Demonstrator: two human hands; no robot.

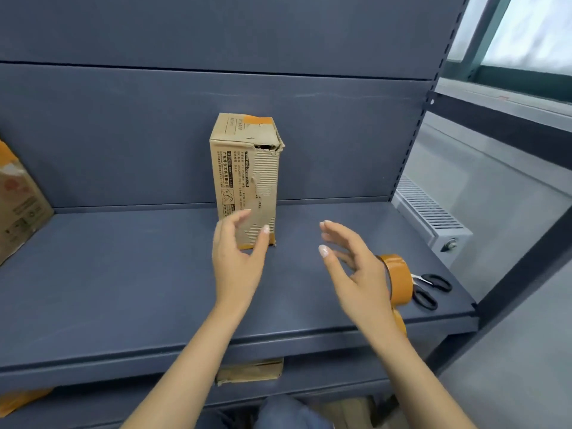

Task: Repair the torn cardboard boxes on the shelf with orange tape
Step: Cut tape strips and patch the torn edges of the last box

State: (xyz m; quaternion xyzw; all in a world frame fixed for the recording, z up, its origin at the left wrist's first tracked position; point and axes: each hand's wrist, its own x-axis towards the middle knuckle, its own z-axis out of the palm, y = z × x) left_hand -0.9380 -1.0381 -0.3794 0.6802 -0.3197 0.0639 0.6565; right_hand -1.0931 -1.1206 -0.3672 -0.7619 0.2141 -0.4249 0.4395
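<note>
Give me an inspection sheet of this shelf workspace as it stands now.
Surface: blue shelf, mostly bare.
Job's things: torn box upright at mid-shelf, top corner ripped, orange tape on top; tape roll on edge at right; second box at left edge.
Clutter: black scissors beside the roll; a cardboard piece on the lower shelf.
Grippers: left hand open at the box's base; right hand open, empty.
Cables: nothing seen.
Surroundings: radiator and window at right.

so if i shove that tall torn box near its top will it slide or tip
The tall box stands upright on a narrow base, so a high push probably tips it. Its torn top corner looks crushed and would likely give under fingers. Weight can't be judged.
</note>
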